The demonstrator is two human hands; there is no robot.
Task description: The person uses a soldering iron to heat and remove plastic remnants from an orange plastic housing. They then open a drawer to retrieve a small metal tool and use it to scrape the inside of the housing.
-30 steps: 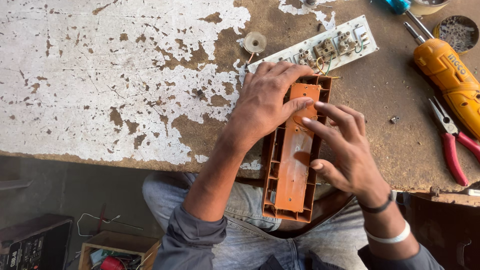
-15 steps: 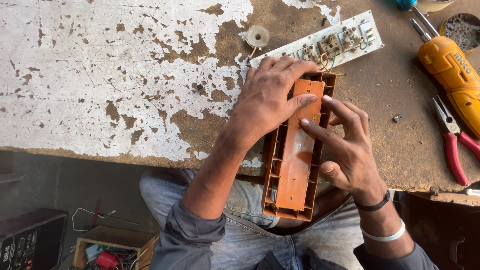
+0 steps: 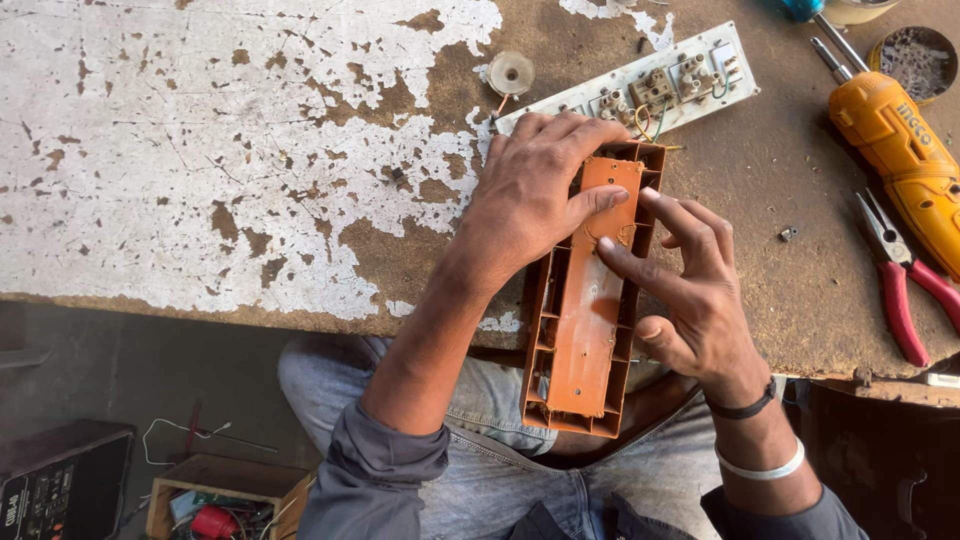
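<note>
A long orange-brown plastic casing [image 3: 585, 320] lies half on the table edge and half over my lap, open side up, with a flat orange strip inside it. My left hand [image 3: 530, 195] grips the casing's far left side, its thumb pressing on the strip. Resting on the right rim is my right hand [image 3: 690, 290], index finger touching the strip near a small wire loop. Just beyond the casing lies a white socket plate [image 3: 650, 85] with exposed terminals and coloured wires.
A worn wooden table [image 3: 200, 150] with flaking white paint fills the view. A yellow-orange power tool [image 3: 905, 150], red-handled pliers [image 3: 900, 290], a small round tin [image 3: 915, 60] and a white round part [image 3: 511, 72] lie on it. A box of parts [image 3: 220, 500] sits on the floor.
Both hands have shifted slightly on the casing; my right index finger has moved down onto the strip near the wire loop. The casing itself has barely moved.
</note>
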